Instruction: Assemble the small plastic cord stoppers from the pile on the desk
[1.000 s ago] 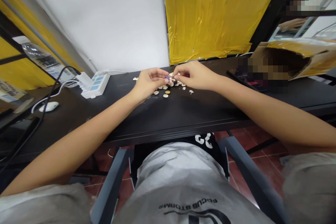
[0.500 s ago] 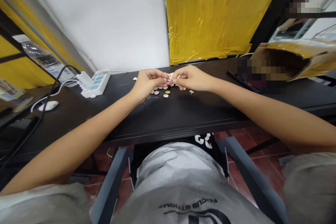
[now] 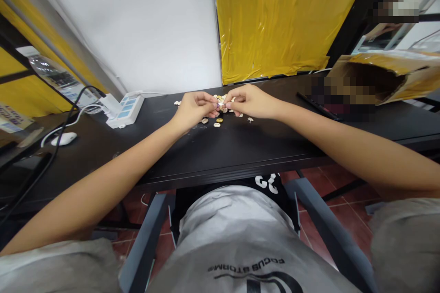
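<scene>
Between my two hands, over the dark desk, is a small white button-like piece [image 3: 221, 104], too small to make out fully. My left hand [image 3: 194, 107] pinches its left side between thumb and finger. From the right, my right hand [image 3: 248, 102] pinches the same piece, fingertips close to those of the left. Beneath and behind the fingers lies a loose pile of small white and tan button-like pieces [image 3: 225, 110], partly hidden by both hands. A yellowish button-like piece [image 3: 219, 120] and a white one [image 3: 217, 125] lie nearer to me.
On the left stand a white power strip [image 3: 126, 111] with plugs and cables, a plastic bottle [image 3: 57, 73] and a white computer mouse [image 3: 63, 138]. An open cardboard box [image 3: 395, 80] sits at the right, with a dark flat object [image 3: 318, 106] beside it. The desk's front edge [image 3: 220, 171] runs before my lap.
Both hands keep almost the same place. The held piece has turned slightly and shows more white, and the left fingers have shifted a little around it.
</scene>
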The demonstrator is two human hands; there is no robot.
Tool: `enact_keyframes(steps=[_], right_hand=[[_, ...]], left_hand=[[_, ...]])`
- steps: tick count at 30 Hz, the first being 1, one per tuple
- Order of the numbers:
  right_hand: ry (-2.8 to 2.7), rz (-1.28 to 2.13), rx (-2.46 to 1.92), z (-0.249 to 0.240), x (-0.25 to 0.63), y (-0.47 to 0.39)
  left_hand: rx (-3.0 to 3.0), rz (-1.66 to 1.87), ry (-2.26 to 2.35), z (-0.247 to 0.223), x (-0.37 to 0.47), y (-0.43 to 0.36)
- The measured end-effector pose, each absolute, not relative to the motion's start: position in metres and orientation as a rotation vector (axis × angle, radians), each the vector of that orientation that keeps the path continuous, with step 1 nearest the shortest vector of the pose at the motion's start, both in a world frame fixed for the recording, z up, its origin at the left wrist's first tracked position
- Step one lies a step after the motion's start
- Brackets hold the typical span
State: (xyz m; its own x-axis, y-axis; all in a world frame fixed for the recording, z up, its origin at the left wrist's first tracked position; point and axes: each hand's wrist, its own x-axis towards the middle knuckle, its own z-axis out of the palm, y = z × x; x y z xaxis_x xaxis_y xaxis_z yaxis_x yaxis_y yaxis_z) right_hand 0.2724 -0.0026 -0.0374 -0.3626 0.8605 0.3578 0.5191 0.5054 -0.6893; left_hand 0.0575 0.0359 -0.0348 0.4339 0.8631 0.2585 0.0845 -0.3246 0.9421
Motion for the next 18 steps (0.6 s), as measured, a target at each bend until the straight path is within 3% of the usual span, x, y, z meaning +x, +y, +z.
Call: enact_keyframes(steps=[18], right_hand=[[-2.129,0.444,-1.122,-0.0360,0.2732,-0.0051]], left_hand=[[1.738,0.915,0.735,-0.0372,0.0582,0.0324]])
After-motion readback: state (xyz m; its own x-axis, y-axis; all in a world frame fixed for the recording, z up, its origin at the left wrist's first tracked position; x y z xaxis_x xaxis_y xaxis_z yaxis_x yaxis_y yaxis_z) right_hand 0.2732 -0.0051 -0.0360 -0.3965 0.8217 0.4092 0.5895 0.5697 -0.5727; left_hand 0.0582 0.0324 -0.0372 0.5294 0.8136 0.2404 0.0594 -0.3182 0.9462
